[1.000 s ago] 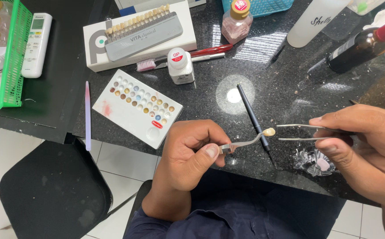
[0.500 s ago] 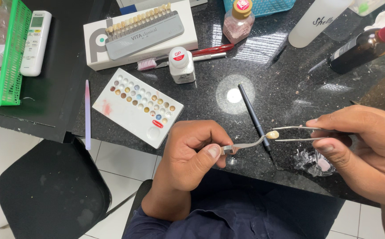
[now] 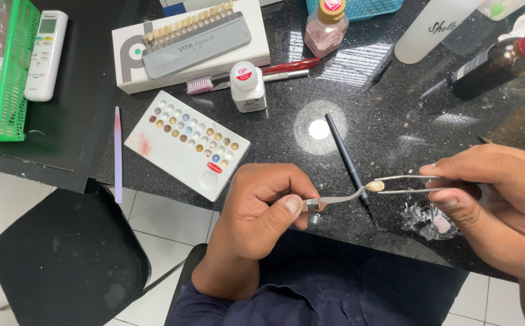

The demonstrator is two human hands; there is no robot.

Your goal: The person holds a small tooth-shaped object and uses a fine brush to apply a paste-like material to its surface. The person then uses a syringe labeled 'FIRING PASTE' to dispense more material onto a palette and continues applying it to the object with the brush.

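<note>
My left hand (image 3: 261, 212) grips a curved metal instrument (image 3: 335, 198) by its handle, near the front edge of the black stone counter (image 3: 389, 108). Its tip meets a small cream tooth-shaped piece (image 3: 374, 186). My right hand (image 3: 498, 202) pinches metal tweezers (image 3: 404, 184) whose tips clamp that piece. A thin black brush (image 3: 345, 158) lies on the counter just behind the piece. A small crumpled clear dish (image 3: 426, 220) with a pink blob sits under my right hand.
A white palette of colour wells (image 3: 187, 143) lies left of my hands. Behind it are a tooth shade guide on a white box (image 3: 193, 39), a small white bottle (image 3: 248, 86), a pink bottle (image 3: 324, 25), a dark bottle (image 3: 496, 59), a green basket (image 3: 10, 72), a remote (image 3: 46, 53), and a black stool (image 3: 69, 259).
Both hands and the piece held between the tools have shifted only slightly; the grips are the same.
</note>
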